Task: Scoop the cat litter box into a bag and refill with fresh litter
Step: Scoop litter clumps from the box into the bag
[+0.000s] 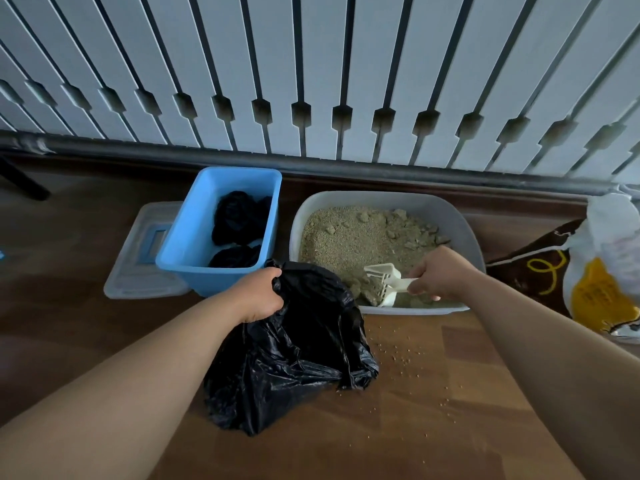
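Note:
A grey litter box (460,220) stands on the wooden floor against the wall, filled with tan litter (346,237) and several clumps at its far right. My right hand (440,275) grips the handle of a white slotted scoop (384,282), whose head sits low in the near part of the box with clumped litter in it. My left hand (258,297) grips the rim of a black plastic bag (294,358), which stands on the floor just left of the box's near corner.
A blue plastic bin (194,237) with black bags inside stands left of the litter box, on a clear lid (135,271). A litter sack (595,271) in white, yellow and brown lies at the right. Spilled grains (401,355) dot the floor. A white slatted radiator cover (311,81) runs behind.

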### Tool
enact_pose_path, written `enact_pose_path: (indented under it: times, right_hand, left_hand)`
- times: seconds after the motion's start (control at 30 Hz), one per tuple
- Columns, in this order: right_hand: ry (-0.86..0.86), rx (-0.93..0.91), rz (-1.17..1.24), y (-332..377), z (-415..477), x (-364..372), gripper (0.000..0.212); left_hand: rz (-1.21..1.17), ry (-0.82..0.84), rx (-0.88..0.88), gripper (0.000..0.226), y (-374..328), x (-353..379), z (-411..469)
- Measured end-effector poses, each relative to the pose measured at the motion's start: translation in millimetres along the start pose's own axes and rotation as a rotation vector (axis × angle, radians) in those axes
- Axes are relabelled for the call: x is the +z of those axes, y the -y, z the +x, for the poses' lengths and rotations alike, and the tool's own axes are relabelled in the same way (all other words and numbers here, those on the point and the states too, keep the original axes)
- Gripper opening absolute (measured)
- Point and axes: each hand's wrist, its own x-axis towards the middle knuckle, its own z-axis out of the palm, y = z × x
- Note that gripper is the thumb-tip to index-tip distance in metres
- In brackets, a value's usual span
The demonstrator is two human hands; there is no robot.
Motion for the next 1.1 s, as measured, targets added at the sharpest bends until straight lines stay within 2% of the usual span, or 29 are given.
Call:
enact_pose_path:
  times: [0.33, 0.53, 0.57, 0.77, 0.87, 1.0, 1.1]
  right_hand:
    - [0.043, 0.139, 0.132, 16, 6, 51, 0.025]
    - [-0.064, 0.248, 0.655, 10, 0, 56, 0.018]
    - [-0.063, 0.249, 0.630, 7, -1, 57, 0.018]
    - [-0.155, 0.309, 0.819, -5, -20, 68, 0.011]
    - [-0.166, 0.293, 0.849, -6, -28, 77, 0.001]
    - [-0.199, 0.302, 0.924, -4, -38, 84, 0.022]
    - [-0.218, 0.320, 0.949, -4, -43, 84, 0.025]
  left_hand:
    - [0.061, -0.012, -0.041, 0.070, 7, 1, 1]
    - [0.047, -0.025, -0.029, 0.070, 4, -1, -3]
    - [0.044, -0.022, -0.030, 0.071, 3, -1, -4]
    - [0.065, 0.022, -0.021, 0.073, -3, -4, -14]
    - [0.063, 0.028, -0.029, 0.075, -3, -5, -15]
    - [0.083, 0.012, -0.015, 0.076, -3, -8, -18]
    - [0.090, 0.013, 0.003, 0.075, -2, -10, -19]
